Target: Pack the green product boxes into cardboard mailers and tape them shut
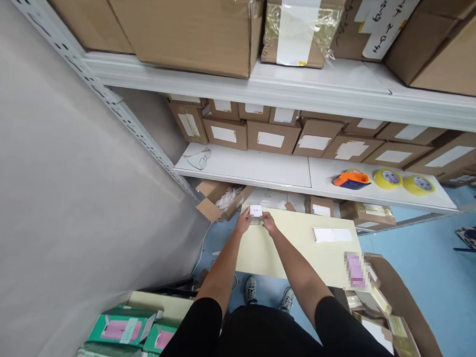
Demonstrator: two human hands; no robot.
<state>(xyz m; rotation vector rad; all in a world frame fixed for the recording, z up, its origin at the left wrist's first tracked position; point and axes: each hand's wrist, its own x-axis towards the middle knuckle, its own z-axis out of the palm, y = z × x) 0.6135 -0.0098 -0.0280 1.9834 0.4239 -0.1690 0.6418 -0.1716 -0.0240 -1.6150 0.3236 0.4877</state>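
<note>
Over the far left part of the pale yellow table [293,254], a small white box [255,210] with a dark mark on its top is held between both hands. My left hand [243,221] grips its left side, fingers closed. On the opposite side my right hand [268,221] has its fingers closed against the box. A green edge shows just below the white face; whether it belongs to the same box I cannot tell. To the right on the table lie white paper labels [332,234] and a blurred pink item [355,270].
A white shelf [258,169] behind the table bears glasses [201,159], an orange tape dispenser [351,179] and yellow tape rolls [388,179]. An open carton [210,210] stands behind left. Right of the table is a large carton [404,301] of small boxes; green boxes [121,328] sit lower left.
</note>
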